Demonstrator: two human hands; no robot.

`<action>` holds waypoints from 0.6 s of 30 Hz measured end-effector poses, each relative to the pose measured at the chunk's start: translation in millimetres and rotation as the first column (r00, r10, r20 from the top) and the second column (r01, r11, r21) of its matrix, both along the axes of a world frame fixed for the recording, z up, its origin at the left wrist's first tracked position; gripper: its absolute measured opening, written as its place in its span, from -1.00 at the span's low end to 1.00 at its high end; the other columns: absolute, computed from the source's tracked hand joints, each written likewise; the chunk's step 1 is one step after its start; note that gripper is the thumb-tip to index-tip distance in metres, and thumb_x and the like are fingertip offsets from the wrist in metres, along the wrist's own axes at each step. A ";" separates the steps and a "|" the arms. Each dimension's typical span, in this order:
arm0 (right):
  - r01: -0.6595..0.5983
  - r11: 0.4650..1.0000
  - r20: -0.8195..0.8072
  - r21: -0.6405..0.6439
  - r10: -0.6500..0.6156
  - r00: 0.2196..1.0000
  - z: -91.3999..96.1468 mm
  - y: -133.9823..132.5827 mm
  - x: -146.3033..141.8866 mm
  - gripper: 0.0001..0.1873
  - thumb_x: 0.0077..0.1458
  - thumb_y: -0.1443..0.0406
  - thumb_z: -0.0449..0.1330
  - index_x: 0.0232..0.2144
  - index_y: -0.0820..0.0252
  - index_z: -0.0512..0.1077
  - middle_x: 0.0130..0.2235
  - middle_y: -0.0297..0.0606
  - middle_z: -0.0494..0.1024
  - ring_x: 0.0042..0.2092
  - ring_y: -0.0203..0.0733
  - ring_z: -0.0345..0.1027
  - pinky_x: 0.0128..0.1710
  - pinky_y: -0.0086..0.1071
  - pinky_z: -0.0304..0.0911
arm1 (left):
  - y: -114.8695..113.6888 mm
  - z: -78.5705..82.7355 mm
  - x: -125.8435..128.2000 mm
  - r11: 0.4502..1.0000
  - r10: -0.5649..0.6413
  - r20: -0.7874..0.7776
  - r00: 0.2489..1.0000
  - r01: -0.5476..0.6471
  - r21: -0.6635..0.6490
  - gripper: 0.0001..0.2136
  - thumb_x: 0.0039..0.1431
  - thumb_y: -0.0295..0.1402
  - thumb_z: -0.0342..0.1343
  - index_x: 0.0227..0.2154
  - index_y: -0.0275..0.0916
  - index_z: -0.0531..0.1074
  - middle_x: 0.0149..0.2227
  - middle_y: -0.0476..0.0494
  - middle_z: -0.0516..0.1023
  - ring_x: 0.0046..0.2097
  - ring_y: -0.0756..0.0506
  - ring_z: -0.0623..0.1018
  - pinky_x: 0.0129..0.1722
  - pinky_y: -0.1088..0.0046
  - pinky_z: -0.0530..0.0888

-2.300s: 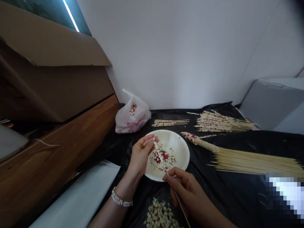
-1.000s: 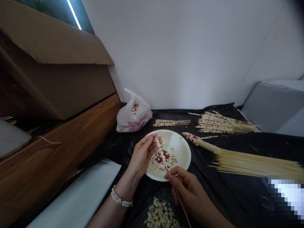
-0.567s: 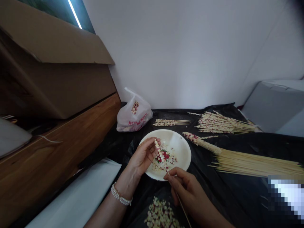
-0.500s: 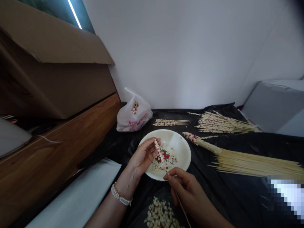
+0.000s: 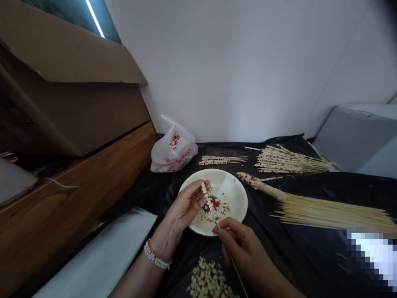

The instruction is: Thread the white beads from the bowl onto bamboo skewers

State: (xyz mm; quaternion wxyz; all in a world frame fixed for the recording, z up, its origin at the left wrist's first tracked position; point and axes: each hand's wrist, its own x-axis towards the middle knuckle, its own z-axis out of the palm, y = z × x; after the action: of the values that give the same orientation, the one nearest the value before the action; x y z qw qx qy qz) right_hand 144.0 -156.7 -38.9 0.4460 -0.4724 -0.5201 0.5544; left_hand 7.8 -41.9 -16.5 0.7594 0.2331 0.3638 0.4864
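A thin wooden skewer [image 5: 236, 269] strung with pale and dark red corn kernels slants over the white bowl [image 5: 238, 194]. Its kernel-covered upper end rests in the curled fingers of my left hand [image 5: 185, 207], thumb and fingertips closed about it. Lower down, my right hand [image 5: 240, 243] pinches the bare stick between thumb and fingers, just below the kernels. Loose kernels lie in the bowl around a red and green pattern on its bottom. Close to me, below the bowl, is a pile of kernels [image 5: 209, 279] on black plastic sheeting.
Behind the bowl stands a white plastic bag [image 5: 175, 151]. Beside it are finished-looking kernel skewers [image 5: 214, 159] and a larger bundle [image 5: 279, 159]. A partly stripped corn cob [image 5: 263, 187] lies by bare skewers [image 5: 328, 210]. A cardboard box [image 5: 102, 107] sits left.
The whole scene has shifted slightly left in the picture. Both hands keep nearly the same hold on the skewer.
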 end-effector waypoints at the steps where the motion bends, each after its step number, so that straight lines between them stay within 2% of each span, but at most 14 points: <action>1: 0.002 1.000 0.002 0.002 -0.002 1.000 -0.1 0.2 0.8 -0.62 0.24 0.01 0.05 -0.37 0.20 0.33 -0.70 -0.53 0.24 -0.64 -0.40 0.05 -0.59 -0.48 -0.04 | -0.7 0.0 0.4 1.000 -0.001 0.000 1.000 0.001 0.007 -0.92 0.16 -0.47 0.16 -0.31 -0.32 0.53 -0.27 -0.20 0.62 -0.34 0.02 0.57 -0.37 0.59 0.50; 5: 0.020 1.000 -0.007 0.001 -0.020 1.000 -0.4 1.4 3.1 -0.63 0.23 0.01 0.06 -0.36 0.20 0.33 -0.70 -0.52 0.25 -0.64 -0.41 0.02 -0.60 -0.48 -0.07 | -7.1 1.8 1.9 0.995 -0.086 -0.038 0.996 0.087 0.049 -0.81 0.16 -0.31 0.19 -0.20 -0.29 0.53 -0.25 -0.21 0.61 -0.35 0.02 0.57 -0.41 0.59 0.49; 8: 0.029 1.000 -0.010 0.005 -0.029 1.000 0.3 1.9 3.4 -0.63 0.23 0.01 0.07 -0.36 0.20 0.34 -0.69 -0.51 0.26 -0.63 -0.40 0.05 -0.59 -0.49 -0.06 | -12.2 3.9 1.6 0.970 -0.200 -0.120 0.972 0.213 0.113 -0.79 0.06 -0.35 0.29 -0.24 -0.32 0.54 -0.31 -0.18 0.59 -0.37 0.03 0.55 -0.45 0.64 0.47; 10: 0.023 1.000 -0.008 -0.012 -0.023 1.000 2.5 1.6 3.3 -0.62 0.21 -0.01 0.08 -0.39 0.19 0.34 -0.69 -0.50 0.27 -0.64 -0.40 0.05 -0.60 -0.49 -0.06 | -12.5 4.7 0.1 0.958 -0.223 -0.161 0.961 0.247 0.146 -0.79 0.00 -0.40 0.32 -0.27 -0.34 0.55 -0.36 -0.13 0.57 -0.42 0.07 0.53 -0.47 0.67 0.45; 13: -0.025 0.997 -0.036 -0.079 0.023 0.999 8.4 -0.7 3.0 -0.59 0.17 -0.04 0.09 -0.42 0.19 0.34 -0.68 -0.49 0.29 -0.66 -0.42 0.01 -0.64 -0.51 -0.09 | -6.8 4.5 -3.9 0.972 -0.119 -0.159 0.980 0.147 0.182 -0.77 -0.01 -0.40 0.33 -0.25 -0.34 0.55 -0.41 -0.09 0.56 -0.48 0.11 0.48 -0.49 0.69 0.44; 18: -0.103 0.975 -0.108 -0.197 0.083 0.991 22.5 -8.1 5.0 -0.59 0.10 -0.03 0.14 -0.30 0.20 0.38 -0.66 -0.48 0.32 -0.68 -0.44 -0.01 -0.68 -0.54 -0.12 | 5.8 4.3 -9.9 0.983 0.075 -0.106 0.991 -0.056 0.173 -0.81 0.04 -0.37 0.30 -0.28 -0.34 0.55 -0.43 -0.09 0.57 -0.48 0.11 0.49 -0.51 0.70 0.43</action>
State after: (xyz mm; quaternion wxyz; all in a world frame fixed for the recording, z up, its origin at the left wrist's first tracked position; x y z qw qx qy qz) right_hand 149.0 -164.8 -16.4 0.3945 -0.4621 -0.4601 0.6474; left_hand -2.1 -36.2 -12.2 0.6986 0.3119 0.3707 0.5265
